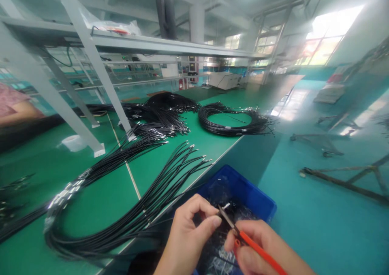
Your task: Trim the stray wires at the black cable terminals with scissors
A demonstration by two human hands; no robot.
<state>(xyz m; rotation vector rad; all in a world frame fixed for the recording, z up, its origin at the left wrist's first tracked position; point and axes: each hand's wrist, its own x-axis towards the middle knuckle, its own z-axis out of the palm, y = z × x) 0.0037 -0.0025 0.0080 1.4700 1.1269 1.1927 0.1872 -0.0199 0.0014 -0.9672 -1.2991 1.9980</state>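
Note:
My left hand (194,230) is closed, thumb and forefinger pinching the end of a thin black cable, mostly hidden by the fingers. A small white tip (226,206) shows just past the pinch. In my right hand (258,246) is a pair of orange-handled scissors (261,252), with the narrow metal blades pointing up and left, close to the cable end at my left fingertips. Whether the blades touch it I cannot tell. Beside my left hand, a bundle of black cables (121,236) curves across the green table (146,157), with bare metal-looking ends fanned out.
Below my hands stands a blue bin (253,192) holding clear and dark scraps. Farther back lie a coiled cable bundle (209,125) and more cable piles (170,103). A white shelf frame (100,80) rises from the table. Another person's arm (21,111) is at the far left.

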